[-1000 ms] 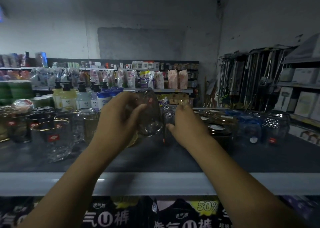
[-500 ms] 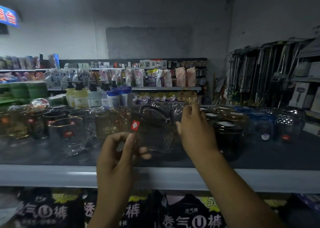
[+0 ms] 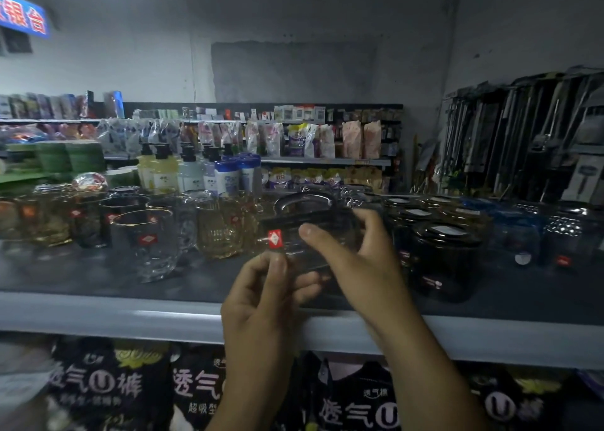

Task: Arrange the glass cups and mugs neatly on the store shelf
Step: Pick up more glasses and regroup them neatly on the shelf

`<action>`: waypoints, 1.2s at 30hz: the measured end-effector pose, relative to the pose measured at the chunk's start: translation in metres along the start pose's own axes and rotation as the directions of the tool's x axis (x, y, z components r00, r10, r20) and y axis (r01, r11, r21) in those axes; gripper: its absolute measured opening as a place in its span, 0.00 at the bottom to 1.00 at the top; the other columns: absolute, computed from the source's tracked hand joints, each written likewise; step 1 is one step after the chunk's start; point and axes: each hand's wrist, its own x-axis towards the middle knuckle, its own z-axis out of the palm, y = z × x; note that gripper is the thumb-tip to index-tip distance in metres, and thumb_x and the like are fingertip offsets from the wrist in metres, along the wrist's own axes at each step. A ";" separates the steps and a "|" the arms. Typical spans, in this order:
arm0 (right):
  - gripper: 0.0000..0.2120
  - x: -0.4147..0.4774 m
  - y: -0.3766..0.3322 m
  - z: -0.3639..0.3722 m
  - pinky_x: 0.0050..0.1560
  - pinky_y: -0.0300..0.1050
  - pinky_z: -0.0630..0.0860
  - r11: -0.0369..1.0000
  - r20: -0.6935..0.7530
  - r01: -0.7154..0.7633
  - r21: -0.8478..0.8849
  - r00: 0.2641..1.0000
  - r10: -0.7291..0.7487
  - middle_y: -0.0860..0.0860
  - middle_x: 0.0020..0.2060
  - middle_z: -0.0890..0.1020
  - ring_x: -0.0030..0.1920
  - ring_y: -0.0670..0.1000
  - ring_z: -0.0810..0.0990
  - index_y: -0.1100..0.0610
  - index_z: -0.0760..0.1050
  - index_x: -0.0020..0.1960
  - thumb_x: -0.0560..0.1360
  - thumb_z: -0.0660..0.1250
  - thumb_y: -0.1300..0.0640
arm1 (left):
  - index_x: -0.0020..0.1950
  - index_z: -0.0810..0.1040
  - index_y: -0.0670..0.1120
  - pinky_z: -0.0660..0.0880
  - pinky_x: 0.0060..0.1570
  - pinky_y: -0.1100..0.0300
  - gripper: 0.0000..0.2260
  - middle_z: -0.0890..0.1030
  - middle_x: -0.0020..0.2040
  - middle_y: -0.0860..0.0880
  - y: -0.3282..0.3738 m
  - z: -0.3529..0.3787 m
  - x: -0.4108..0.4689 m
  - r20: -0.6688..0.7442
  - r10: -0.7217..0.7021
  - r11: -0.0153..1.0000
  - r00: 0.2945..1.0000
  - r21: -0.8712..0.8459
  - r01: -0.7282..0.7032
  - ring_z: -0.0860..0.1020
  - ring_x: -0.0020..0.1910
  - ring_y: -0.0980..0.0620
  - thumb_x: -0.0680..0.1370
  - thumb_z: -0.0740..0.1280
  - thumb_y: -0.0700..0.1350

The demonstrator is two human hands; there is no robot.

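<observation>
- We see both hands close together at the front middle of the shelf [image 3: 130, 313], each closed on the same glass mug [image 3: 313, 216].
- The left hand [image 3: 261, 296] comes up from below. Its fingers are curled, and its thumb and forefinger pinch the mug's lower left corner, just under a red sticker [image 3: 274, 237].
- The right hand [image 3: 359, 260] wraps the mug's right side. Its thumb lies flat across the front face and its fingers bend round the back.
- The mug is clear, smooth and thick-walled, with a dark curved edge at its top. It is over the shelf's dark surface, near the front lip, and we cannot tell whether its base touches the shelf.
- The shelf top is matt and dark, and its front edge is a pale grey band with a dull sheen.
- Left of the mug stands a clear rounded tumbler [image 3: 143, 244] with a thin gold rim and a red label of its own. Between it and the mug is a ribbed amber glass [image 3: 219, 231].
- Right of the hands we make out squat dark jars [image 3: 444, 257] with flat lids. The nearest is just beside the right wrist.
- Behind the glassware stand pump bottles [image 3: 157, 169] of pale liquid.
- Below the shelf edge hang glossy black packets [image 3: 108, 385] with white lettering.
</observation>
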 end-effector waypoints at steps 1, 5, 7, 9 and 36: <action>0.24 0.003 -0.003 -0.003 0.46 0.38 0.78 1.000 -0.011 0.009 0.003 1.000 -0.009 0.42 0.51 0.84 0.47 0.39 0.83 0.42 0.72 0.60 0.69 0.79 0.45 | 0.52 0.78 0.39 0.79 0.31 0.63 0.08 0.84 0.39 0.40 0.002 -0.001 -0.001 0.030 -0.023 0.998 0.999 0.064 0.021 0.81 0.31 0.50 0.79 0.66 0.43; 0.33 0.022 -0.012 -0.016 0.59 0.47 0.78 0.950 -0.005 0.152 -0.273 0.987 -0.160 0.41 0.62 0.78 0.60 0.44 0.78 0.42 0.72 0.68 0.66 0.81 0.42 | 0.54 0.82 0.42 0.70 0.25 0.61 0.06 0.86 0.37 0.39 0.007 -0.015 0.005 0.109 -0.073 0.927 0.991 0.375 0.027 0.78 0.28 0.34 0.80 0.68 0.42; 0.39 0.033 -0.017 -0.019 0.64 0.52 0.76 0.856 0.028 0.213 -0.471 0.973 -0.227 0.45 0.65 0.75 0.64 0.47 0.76 0.43 0.71 0.71 0.64 0.80 0.40 | 0.53 0.83 0.45 0.70 0.26 0.60 0.05 0.86 0.35 0.40 0.004 -0.019 0.007 0.114 -0.085 0.905 0.990 0.425 0.029 0.77 0.26 0.38 0.80 0.68 0.41; 0.41 0.044 -0.024 -0.020 0.67 0.50 0.74 0.762 0.089 0.232 -0.605 0.970 -0.225 0.48 0.67 0.73 0.66 0.49 0.74 0.45 0.70 0.73 0.65 0.80 0.40 | 0.50 0.85 0.45 0.72 0.26 0.60 0.05 0.86 0.36 0.44 -0.001 -0.021 0.005 0.112 -0.061 0.890 0.992 0.456 0.003 0.78 0.24 0.46 0.80 0.68 0.38; 0.30 0.081 -0.045 -0.060 0.59 0.45 0.72 0.314 0.325 0.379 -0.870 0.922 -0.211 0.49 0.67 0.72 0.61 0.50 0.73 0.50 0.70 0.72 0.74 0.74 0.44 | 0.68 0.73 0.54 0.77 0.59 0.49 0.21 0.73 0.64 0.52 0.030 -0.004 0.093 0.650 0.139 0.005 0.747 0.754 -0.657 0.75 0.61 0.49 0.76 0.70 0.56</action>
